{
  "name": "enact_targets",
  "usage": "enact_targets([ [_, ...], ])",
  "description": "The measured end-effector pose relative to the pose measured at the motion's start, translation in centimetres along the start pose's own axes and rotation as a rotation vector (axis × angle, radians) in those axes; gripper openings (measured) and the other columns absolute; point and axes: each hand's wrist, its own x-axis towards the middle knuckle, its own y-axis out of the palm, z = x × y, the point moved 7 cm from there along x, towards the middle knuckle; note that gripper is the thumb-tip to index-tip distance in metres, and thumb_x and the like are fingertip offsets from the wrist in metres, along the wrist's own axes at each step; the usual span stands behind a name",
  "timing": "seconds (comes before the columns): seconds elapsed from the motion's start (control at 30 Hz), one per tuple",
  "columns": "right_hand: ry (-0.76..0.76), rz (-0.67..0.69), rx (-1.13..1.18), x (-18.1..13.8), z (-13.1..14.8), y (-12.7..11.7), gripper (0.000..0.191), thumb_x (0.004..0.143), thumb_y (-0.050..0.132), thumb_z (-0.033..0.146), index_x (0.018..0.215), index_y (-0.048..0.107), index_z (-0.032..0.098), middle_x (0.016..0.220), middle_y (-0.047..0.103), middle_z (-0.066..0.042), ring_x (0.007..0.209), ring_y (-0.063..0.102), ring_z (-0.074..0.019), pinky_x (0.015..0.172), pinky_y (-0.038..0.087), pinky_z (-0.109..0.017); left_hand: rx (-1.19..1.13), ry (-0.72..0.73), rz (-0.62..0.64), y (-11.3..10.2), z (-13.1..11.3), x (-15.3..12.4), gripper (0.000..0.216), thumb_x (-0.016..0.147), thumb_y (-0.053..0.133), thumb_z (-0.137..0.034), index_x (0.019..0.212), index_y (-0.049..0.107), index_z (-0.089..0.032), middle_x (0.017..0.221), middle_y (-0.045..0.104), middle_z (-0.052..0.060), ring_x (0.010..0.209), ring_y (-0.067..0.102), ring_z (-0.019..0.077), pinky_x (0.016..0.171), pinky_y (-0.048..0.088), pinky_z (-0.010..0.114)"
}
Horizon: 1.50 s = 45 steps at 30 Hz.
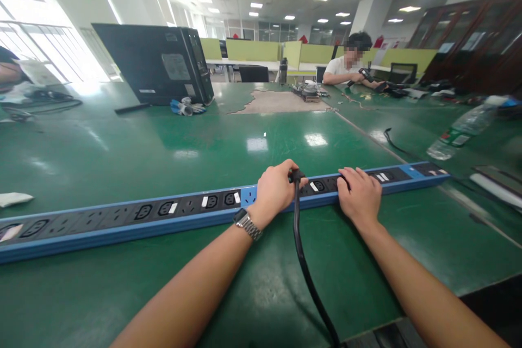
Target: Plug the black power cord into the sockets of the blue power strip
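A long blue power strip [212,217] with black sockets runs slantwise across the green table. My left hand [275,187], with a metal-banded watch [247,223] on its wrist, is closed round a black power plug [297,175] right over the strip's sockets. From the plug a thick black cable [300,250] hangs towards me and off the near edge. Whether the plug sits in a socket cannot be made out. Farther right, my right hand [359,196] rests on the strip, its fingers curled over the far edge and thumb on top. Small white labels mark several sockets.
A black computer tower [163,62] stands at the back left, with work gloves [187,107] before it. A plastic bottle [465,128] is at the right. A person [346,68] sits across the table, handling a dark tool. Bare board shows on the worn tabletop [281,102].
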Motion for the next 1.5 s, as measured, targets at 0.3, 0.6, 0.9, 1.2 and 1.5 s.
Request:
enact_targets([
  [0.3,0.008,0.004,-0.001,0.0,0.0,0.0,0.04,0.093,0.041,0.035,0.115,0.07,0.02,0.126,0.069,-0.007,0.125,0.052,-0.0272,0.106,0.028,-0.046,0.223,0.086,0.061,1.1,-1.4,-0.6,0.029,0.082,0.07,-0.039,0.11,0.067,-0.029,0.092,0.076,0.006,0.089,0.071,0.027,0.077,0.054,0.035],
  [0.6,-0.012,-0.011,-0.003,-0.1,-0.1,0.0,0.04,0.093,0.04,0.035,0.113,0.071,0.019,0.124,0.069,-0.008,0.123,0.053,-0.0269,0.103,0.03,-0.045,-0.594,0.01,-0.288,-3.7,1.0,-0.8,0.028,0.084,0.069,-0.037,0.104,0.063,-0.018,0.088,0.077,0.007,0.076,0.073,0.0176,0.068,0.057,0.027],
  [0.9,-0.031,-0.032,-0.022,-0.2,-0.4,0.3,0.041,0.094,0.038,0.037,0.113,0.071,0.02,0.123,0.07,-0.007,0.123,0.054,-0.0261,0.103,0.031,-0.044,-0.026,-0.211,-0.329,-17.1,13.7,-10.6,0.041,0.073,0.072,-0.053,0.1,0.069,-0.021,0.078,0.078,0.003,0.07,0.073,0.0225,0.068,0.059,0.031],
  [1.2,-0.043,-0.041,-0.037,-0.3,-0.2,0.0,0.042,0.095,0.037,0.036,0.113,0.071,0.019,0.123,0.07,-0.008,0.123,0.055,-0.0262,0.103,0.034,-0.044,0.086,-0.099,-0.127,-16.4,13.9,-10.8,0.039,0.078,0.065,-0.055,0.099,0.07,-0.023,0.074,0.075,0.0,0.063,0.068,0.0182,0.061,0.052,0.024],
  [1.5,-0.033,-0.025,-0.047,-0.2,-0.1,0.1,0.041,0.095,0.038,0.035,0.114,0.071,0.018,0.124,0.069,-0.008,0.124,0.054,-0.0265,0.104,0.033,-0.044,-0.109,-0.093,-0.351,-14.1,9.9,-9.8,0.037,0.077,0.071,-0.049,0.1,0.066,-0.02,0.084,0.078,0.004,0.075,0.074,0.0222,0.071,0.058,0.03],
])
